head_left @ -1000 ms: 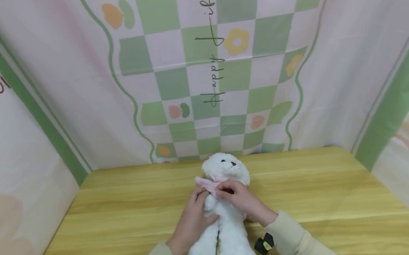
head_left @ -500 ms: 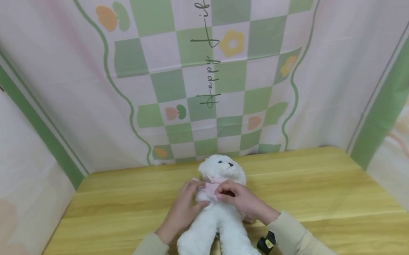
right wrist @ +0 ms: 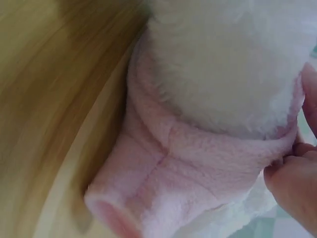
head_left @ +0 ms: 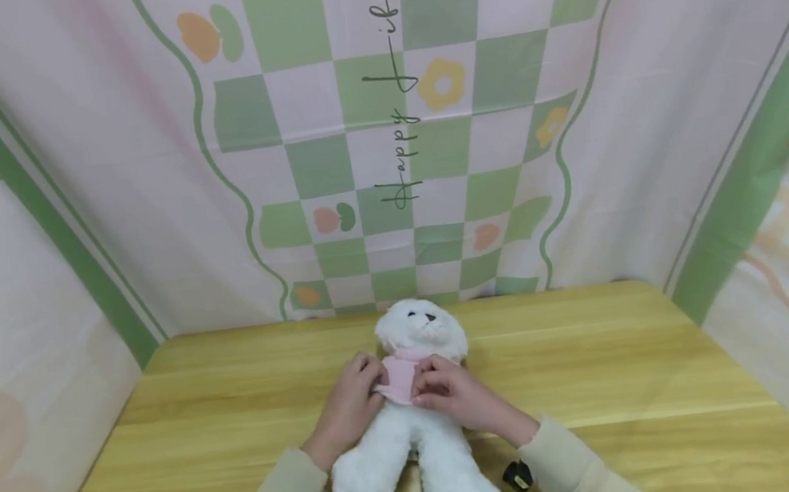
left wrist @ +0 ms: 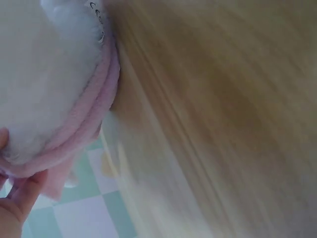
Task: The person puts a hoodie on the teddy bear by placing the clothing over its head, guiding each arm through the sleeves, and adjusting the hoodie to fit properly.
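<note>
A white plush toy [head_left: 418, 336] with a dark nose lies on its back, head toward the backdrop and legs toward me. Its upper body wears a pink fleece top [head_left: 399, 378]. My left hand [head_left: 346, 403] pinches the top's hem on the left side; in the left wrist view, its fingers [left wrist: 29, 191] are at the rolled pink edge. On the other side my right hand [head_left: 456, 392] pinches the hem near the middle of the belly. The right wrist view shows a short pink sleeve [right wrist: 119, 183] with an open cuff, and white fur emerging below the hem.
Under the toy is a wood-grain table [head_left: 595, 369]. A green and white checked cloth backdrop [head_left: 384, 143] hangs at its far edge, with printed cloth panels at both sides. Small black devices [head_left: 517, 477] sit beneath the wrists.
The pink top's front, bunched near the neck earlier, now spreads lower over the chest. My left hand let go of its first grip, moved left and now pinches the hem.
</note>
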Motion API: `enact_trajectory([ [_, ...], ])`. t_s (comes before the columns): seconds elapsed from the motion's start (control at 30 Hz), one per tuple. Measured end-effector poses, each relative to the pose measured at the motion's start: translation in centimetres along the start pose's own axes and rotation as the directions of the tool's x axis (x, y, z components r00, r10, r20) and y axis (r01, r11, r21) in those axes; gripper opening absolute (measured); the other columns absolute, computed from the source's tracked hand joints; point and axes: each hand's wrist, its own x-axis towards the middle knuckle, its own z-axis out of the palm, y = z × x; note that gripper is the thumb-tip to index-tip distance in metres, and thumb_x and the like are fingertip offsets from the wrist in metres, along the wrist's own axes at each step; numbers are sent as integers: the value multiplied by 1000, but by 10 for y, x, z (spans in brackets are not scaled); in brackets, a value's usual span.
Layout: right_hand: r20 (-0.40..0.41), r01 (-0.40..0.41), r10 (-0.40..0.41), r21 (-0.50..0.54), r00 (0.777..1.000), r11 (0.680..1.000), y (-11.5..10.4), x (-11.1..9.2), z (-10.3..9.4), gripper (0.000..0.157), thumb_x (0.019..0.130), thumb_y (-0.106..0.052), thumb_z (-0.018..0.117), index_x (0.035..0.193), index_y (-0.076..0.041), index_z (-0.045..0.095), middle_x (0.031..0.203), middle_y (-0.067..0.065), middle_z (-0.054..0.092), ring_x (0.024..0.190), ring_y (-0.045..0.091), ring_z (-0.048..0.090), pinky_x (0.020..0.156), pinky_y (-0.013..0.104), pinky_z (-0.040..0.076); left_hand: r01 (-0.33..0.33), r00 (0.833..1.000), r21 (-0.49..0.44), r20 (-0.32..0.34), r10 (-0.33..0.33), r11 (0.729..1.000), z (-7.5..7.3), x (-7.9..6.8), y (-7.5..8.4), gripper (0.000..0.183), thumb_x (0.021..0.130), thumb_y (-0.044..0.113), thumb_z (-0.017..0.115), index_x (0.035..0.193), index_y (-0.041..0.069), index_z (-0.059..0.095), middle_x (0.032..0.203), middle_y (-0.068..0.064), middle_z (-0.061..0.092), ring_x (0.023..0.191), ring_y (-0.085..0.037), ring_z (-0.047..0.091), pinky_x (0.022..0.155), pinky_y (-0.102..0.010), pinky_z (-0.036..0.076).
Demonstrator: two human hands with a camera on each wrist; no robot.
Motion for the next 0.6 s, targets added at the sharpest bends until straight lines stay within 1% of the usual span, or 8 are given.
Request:
enact_trajectory([
  [0.07, -27, 25, -27, -73, 999, 997, -1, -4, 1, 7, 88, -16, 65, 89, -9, 66, 108, 6, 55, 104, 16, 52, 91, 26, 48, -5, 1000, 69, -18, 6, 998, 0, -3, -2, 25, 75, -3, 69, 81, 15, 53, 91, 1, 52, 82, -11, 50, 68, -25, 48],
  [0.17, -122, -9, -16, -203, 992, 979, -1, -12, 2, 17, 81, -16, 73, 95, -11, 63, 107, 4, 55, 101, 19, 52, 88, 28, 49, -32, 997, 208, -57, 45, 978, -2, -8, -5, 22, 77, 5, 72, 83, 14, 53, 91, 0, 55, 77, -11, 54, 60, -23, 48],
  [0.23, -191, -84, 39, -230, 981, 970, 1, -16, 2, 26, 78, -15, 76, 98, -11, 60, 101, 3, 55, 91, 14, 52, 79, 25, 49, -86, 988, 337, -91, 123, 938, -4, -11, -8, 20, 78, 12, 74, 85, 13, 55, 89, -1, 59, 68, -11, 56, 51, -21, 46],
  [0.3, -253, -137, 84, -202, 964, 970, 3, -19, 0, 28, 77, -13, 78, 97, -10, 58, 94, 1, 53, 82, 8, 49, 70, 21, 48, -158, 966, 456, -112, 233, 876, -6, -11, -10, 10, 93, 19, 61, 87, 12, 56, 80, 0, 61, 58, -9, 55, 44, -19, 42],
  [0.4, -310, -128, 67, -180, 948, 975, 7, -22, -2, 19, 77, -6, 76, 89, -8, 61, 85, -1, 53, 73, 2, 48, 62, 17, 47, -216, 938, 550, -111, 327, 807, -9, -11, -10, 13, 92, 21, 61, 88, 10, 56, 66, 1, 58, 46, -8, 49, 38, -19, 37],
  [0.47, -340, -96, 16, -221, 940, 971, 9, -22, -1, 15, 77, -3, 75, 84, -10, 64, 83, -2, 55, 73, 1, 51, 63, 17, 50, -199, 956, 515, -84, 280, 834, -11, -12, -7, 11, 92, 19, 61, 91, 9, 56, 65, 1, 58, 49, -10, 53, 40, -20, 40],
  [0.53, -366, -105, 3, -261, 931, 960, 10, -21, 0, 13, 78, -3, 74, 83, -12, 66, 82, -4, 58, 73, 1, 54, 64, 18, 51, -140, 983, 418, -51, 177, 898, -14, -13, -3, 22, 79, 10, 73, 93, 7, 56, 71, -2, 63, 57, -14, 60, 46, -24, 46],
  [0.6, -386, -144, 36, -254, 922, 956, 11, -19, 0, 11, 80, -5, 73, 84, -12, 67, 83, -4, 62, 75, 3, 57, 66, 18, 52, -56, 998, 307, -22, 65, 950, -15, -14, -1, 23, 79, 3, 71, 96, 6, 56, 81, -6, 67, 67, -19, 66, 53, -28, 51],
])
